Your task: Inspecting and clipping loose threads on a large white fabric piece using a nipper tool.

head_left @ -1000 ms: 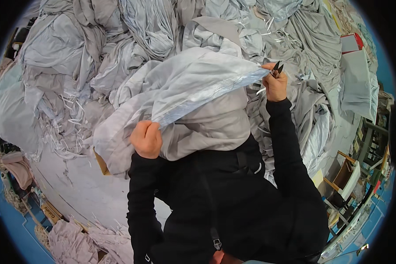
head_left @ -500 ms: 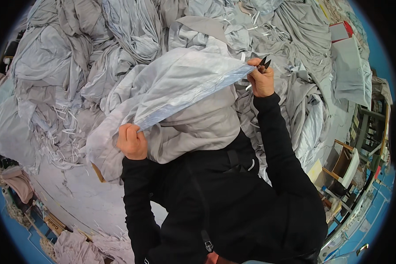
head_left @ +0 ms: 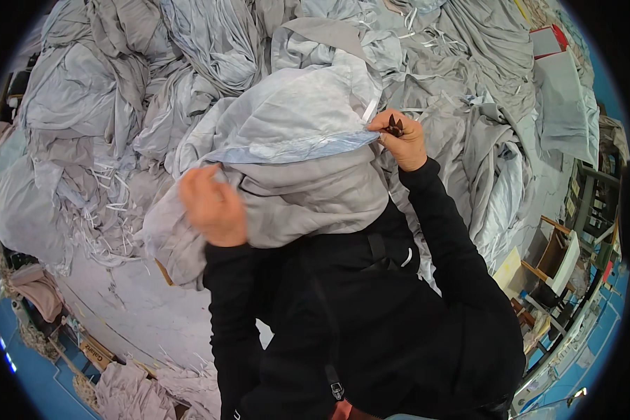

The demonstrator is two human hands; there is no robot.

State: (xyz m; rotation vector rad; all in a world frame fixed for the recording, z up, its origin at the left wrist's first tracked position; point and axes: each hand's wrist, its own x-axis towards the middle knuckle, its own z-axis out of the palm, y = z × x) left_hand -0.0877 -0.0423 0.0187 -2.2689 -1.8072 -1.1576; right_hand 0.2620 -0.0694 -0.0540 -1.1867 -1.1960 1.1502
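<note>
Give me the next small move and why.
Probably have the left hand pinch the pale blue hem near its left end: that hand is blurred, its hold unclear, and the hem sags, while the right hand pinches it farther right, holding dark snips.

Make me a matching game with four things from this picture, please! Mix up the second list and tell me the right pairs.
Things:
1. Left hand
2. Right hand
3. Pointed blades
4. Zipped top

Clues:
A. Black, worn on the body
B. Looks blurry
C. Held, with sharp tips up
D. Pinches the bluish edge of the pale cloth

Right pairs: 1-B, 2-D, 3-C, 4-A
</note>
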